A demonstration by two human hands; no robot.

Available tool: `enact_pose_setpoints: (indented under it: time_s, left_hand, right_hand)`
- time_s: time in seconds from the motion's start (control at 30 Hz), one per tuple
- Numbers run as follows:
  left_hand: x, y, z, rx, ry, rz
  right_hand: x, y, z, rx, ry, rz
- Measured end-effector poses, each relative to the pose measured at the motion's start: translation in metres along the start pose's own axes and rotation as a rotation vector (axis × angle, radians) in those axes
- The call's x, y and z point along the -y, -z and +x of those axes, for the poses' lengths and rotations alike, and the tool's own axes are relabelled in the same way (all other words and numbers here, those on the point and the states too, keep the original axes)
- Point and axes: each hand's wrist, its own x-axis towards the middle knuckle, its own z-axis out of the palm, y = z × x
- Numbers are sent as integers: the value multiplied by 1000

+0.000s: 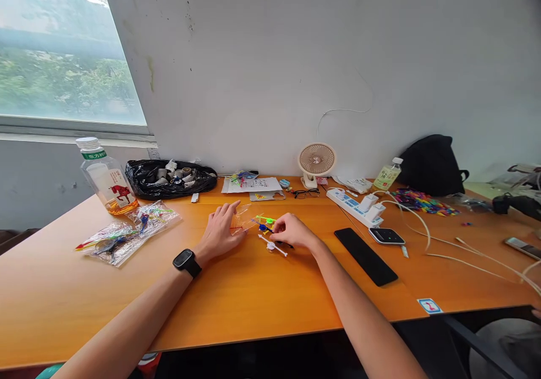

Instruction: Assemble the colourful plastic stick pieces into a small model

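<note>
My left hand (222, 229), with a black watch on the wrist, rests at the middle of the table. Its fingers are stretched out against a clear plastic bag (243, 216) that has something red in it. To its right, my right hand (291, 231) is closed, fingertips pinched together over the small plastic pieces; what they hold is hidden. A white stick-like piece with a round middle (271, 246) lies just in front of those fingers. Beside them are a blue piece (264, 228) and a bright green piece (266, 219). A black piece (288, 244) shows partly under my right hand.
Filled clear bags (122, 238) lie at left near a large bottle (107, 181) and a black bag of scraps (169, 180). Papers (253, 185) and a fan (316, 162) stand behind. To the right are a power strip (350, 205), a black slab (366, 256) and cables.
</note>
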Motion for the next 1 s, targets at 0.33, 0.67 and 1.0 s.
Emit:
enact_pose_setpoints:
  time_s: [0.33,0.67,1.0]
  left_hand:
    - [1,0,0,50,-33,-27]
    - [-9,3,0,86,-89,-122]
    - [-1,0,7,-24,166,-530]
  right_hand:
    - [7,24,4,-407,125,632]
    - [22,-22,5,-437,98,653]
    - [25,-13,0,-480,242,404]
